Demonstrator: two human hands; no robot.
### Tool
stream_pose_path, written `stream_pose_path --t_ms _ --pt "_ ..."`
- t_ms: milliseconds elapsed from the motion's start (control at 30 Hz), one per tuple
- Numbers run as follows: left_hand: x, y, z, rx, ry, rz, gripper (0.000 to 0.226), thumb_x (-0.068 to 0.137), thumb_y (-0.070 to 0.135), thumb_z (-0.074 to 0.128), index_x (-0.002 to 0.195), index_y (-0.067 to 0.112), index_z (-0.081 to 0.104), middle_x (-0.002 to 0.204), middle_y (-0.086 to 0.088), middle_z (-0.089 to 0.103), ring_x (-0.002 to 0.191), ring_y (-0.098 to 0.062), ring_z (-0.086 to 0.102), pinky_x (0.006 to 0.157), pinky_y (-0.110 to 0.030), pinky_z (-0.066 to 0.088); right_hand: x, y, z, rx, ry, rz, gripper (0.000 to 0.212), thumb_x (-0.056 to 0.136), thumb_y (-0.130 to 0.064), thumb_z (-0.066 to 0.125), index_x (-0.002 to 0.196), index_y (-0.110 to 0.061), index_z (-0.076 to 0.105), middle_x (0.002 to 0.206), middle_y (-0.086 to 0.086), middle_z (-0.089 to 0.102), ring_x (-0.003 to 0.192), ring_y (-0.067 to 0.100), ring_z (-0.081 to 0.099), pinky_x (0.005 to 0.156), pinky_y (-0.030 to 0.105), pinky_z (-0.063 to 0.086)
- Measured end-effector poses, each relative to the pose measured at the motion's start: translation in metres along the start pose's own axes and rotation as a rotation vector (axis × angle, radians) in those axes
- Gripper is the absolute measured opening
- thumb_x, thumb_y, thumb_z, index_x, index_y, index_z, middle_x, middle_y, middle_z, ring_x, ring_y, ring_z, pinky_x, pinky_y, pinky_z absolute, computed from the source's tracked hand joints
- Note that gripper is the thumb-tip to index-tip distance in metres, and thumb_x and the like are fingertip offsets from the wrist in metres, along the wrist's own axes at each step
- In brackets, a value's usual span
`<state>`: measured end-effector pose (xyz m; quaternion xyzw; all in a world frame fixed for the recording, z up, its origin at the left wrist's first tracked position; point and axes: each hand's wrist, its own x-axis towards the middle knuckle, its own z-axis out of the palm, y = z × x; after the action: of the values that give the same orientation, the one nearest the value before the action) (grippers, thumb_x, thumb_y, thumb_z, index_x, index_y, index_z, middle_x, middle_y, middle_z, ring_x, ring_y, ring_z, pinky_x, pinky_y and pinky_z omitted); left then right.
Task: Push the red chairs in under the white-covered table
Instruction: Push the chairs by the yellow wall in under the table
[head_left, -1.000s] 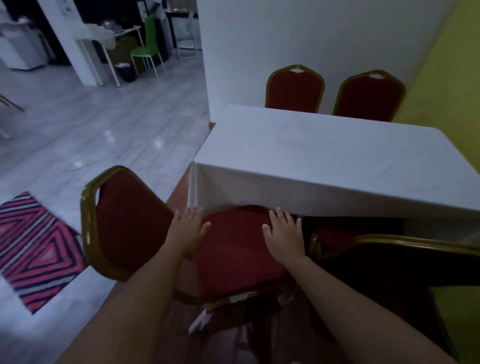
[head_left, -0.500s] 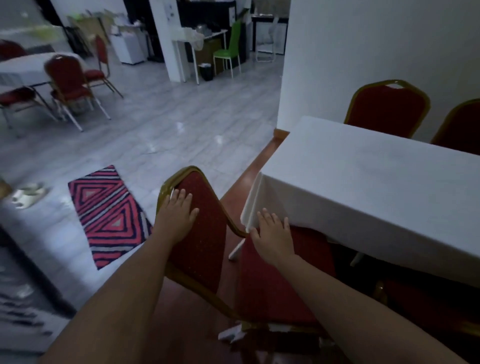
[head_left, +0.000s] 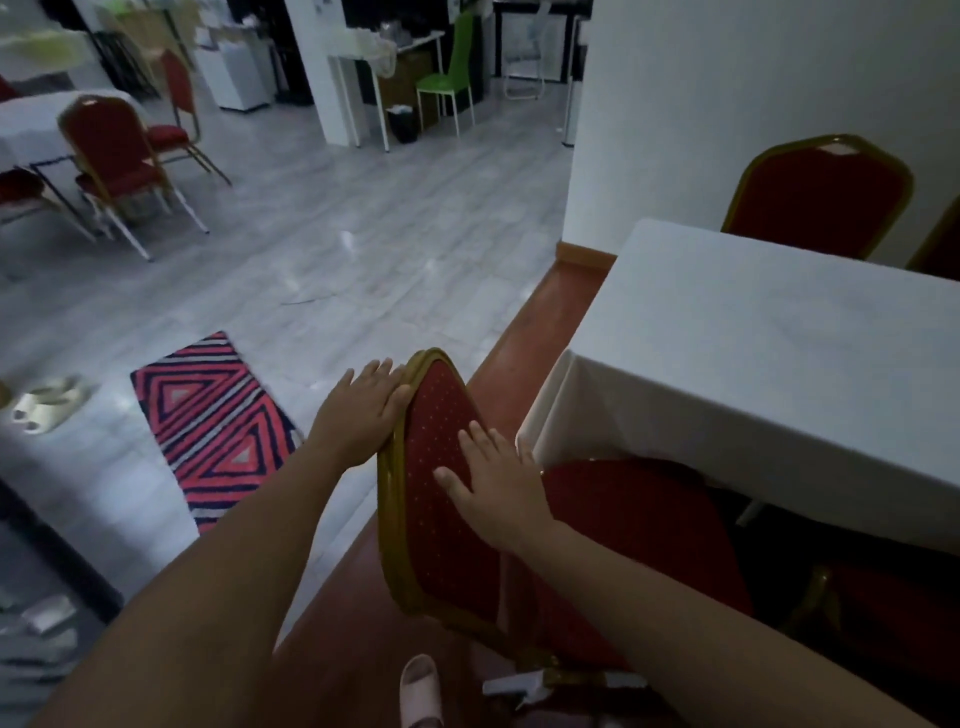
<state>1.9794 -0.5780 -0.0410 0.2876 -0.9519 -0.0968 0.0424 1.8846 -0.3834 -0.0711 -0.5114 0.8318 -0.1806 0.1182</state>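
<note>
The nearest red chair with a gold frame stands at the corner of the white-covered table (head_left: 753, 353). Its backrest (head_left: 441, 551) is seen almost edge-on, and its seat (head_left: 639, 519) reaches partly under the hanging cloth. My left hand (head_left: 358, 410) lies on the rear of the backrest, thumb hooked over the gold rim. My right hand (head_left: 498, 488) rests flat on the padded front, fingers spread. A second red chair (head_left: 883, 613) sits dark at the lower right beside the table. Two more red chairs (head_left: 821, 197) stand at the far side by the wall.
A striped red rug (head_left: 213, 426) and pale slippers (head_left: 47, 402) lie on the grey floor to the left. My slippered foot (head_left: 421, 691) is beside the chair's legs. Another covered table with red chairs (head_left: 114, 150) stands far left. A green chair (head_left: 457, 67) is at the back.
The view has swung left and the chair's backrest has turned edge-on. My left hand slid to the rear of the backrest. My right hand moved from the seat onto the backrest's front.
</note>
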Motion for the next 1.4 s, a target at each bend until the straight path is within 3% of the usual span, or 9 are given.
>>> stream_pose_path --t_ms 100,200,300,433,733,1033,1133,1300,1400 --pt "0.027 -0.020 -0.009 0.078 -0.026 0.195 0.069 0.092 0.051 0.000 0.147 0.020 0.028 0.154 -0.006 0.029 0.144 -0.020 0.020 0.117 -0.041 0.014 0.014 -0.030 0.008 0.072 0.015 0.040 0.078 0.090 -0.069 0.013 0.150 -0.020 0.023 0.159 -0.001 0.018 0.146 0.018 0.013 0.118 0.046 -0.005" --pt "0.052 -0.046 -0.008 0.148 0.006 0.295 0.047 0.102 0.032 0.028 0.143 0.013 0.036 0.150 -0.011 0.037 0.140 -0.025 0.030 0.113 -0.043 0.024 0.026 -0.058 0.019 0.157 0.000 0.107 0.082 0.087 -0.073 0.014 0.149 -0.022 0.023 0.158 -0.001 0.022 0.144 0.016 0.019 0.118 0.046 -0.004" --pt "0.059 -0.057 -0.002 0.187 -0.042 0.437 0.052 0.093 0.014 0.048 0.143 0.009 0.035 0.146 -0.014 0.042 0.136 -0.031 0.038 0.110 -0.046 0.031 0.034 -0.080 0.028 0.190 0.009 0.207 0.088 0.083 -0.077 0.020 0.150 -0.021 0.019 0.158 0.000 0.019 0.144 0.016 0.020 0.117 0.046 -0.001" --pt "0.062 -0.061 0.006 0.095 -0.084 0.544 0.066 0.088 0.034 0.041 0.146 0.006 0.027 0.149 -0.013 0.037 0.137 -0.031 0.036 0.111 -0.046 0.029 0.038 -0.093 0.039 0.181 0.083 0.323 0.081 0.088 -0.063 0.035 0.151 -0.019 0.010 0.159 -0.001 0.016 0.144 0.015 0.019 0.119 0.045 0.005" --pt "0.075 -0.073 0.001 0.159 -0.082 0.775 0.105 0.071 0.084 0.029 0.148 0.014 0.021 0.154 -0.008 0.026 0.144 -0.022 0.020 0.115 -0.040 0.015 0.037 -0.096 0.049 0.062 0.221 0.327 0.075 0.089 -0.062 0.030 0.151 -0.022 0.016 0.159 -0.001 0.019 0.144 0.016 0.019 0.119 0.042 0.006" --pt "0.139 -0.059 0.010 0.163 -0.199 1.099 0.102 0.069 0.060 0.070 0.148 0.016 0.023 0.154 -0.010 0.029 0.143 -0.026 0.022 0.116 -0.043 0.016 0.032 -0.109 0.051 0.065 0.317 0.557 0.080 0.082 -0.072 0.036 0.147 -0.025 0.031 0.157 -0.005 0.022 0.143 0.011 0.021 0.118 0.035 0.006" --pt "0.149 -0.059 0.015 0.099 -0.207 1.218 0.099 0.069 0.062 0.067 0.146 0.015 0.029 0.152 -0.011 0.032 0.143 -0.027 0.024 0.116 -0.045 0.017 0.032 -0.116 0.053 0.024 0.336 0.648 0.082 0.080 -0.075 0.032 0.145 -0.026 0.033 0.157 -0.005 0.024 0.142 0.012 0.023 0.118 0.036 0.007" --pt "0.162 -0.053 0.019 0.061 -0.215 1.375 0.104 0.065 0.087 0.038 0.143 0.018 0.037 0.150 -0.010 0.035 0.142 -0.025 0.026 0.116 -0.042 0.015 0.038 -0.138 0.060 -0.028 0.394 0.880 0.096 0.075 -0.085 0.010 0.146 -0.024 0.033 0.157 -0.003 0.025 0.143 0.014 0.022 0.118 0.037 0.007" --pt "0.165 -0.053 0.024 0.016 -0.243 1.402 0.099 0.065 0.081 0.048 0.143 0.020 0.037 0.151 -0.006 0.035 0.142 -0.021 0.027 0.116 -0.035 0.012 0.047 -0.155 0.070 0.004 0.478 1.039 0.095 0.078 -0.079 -0.005 0.147 -0.023 0.029 0.157 -0.004 0.025 0.143 0.013 0.020 0.118 0.037 0.007"
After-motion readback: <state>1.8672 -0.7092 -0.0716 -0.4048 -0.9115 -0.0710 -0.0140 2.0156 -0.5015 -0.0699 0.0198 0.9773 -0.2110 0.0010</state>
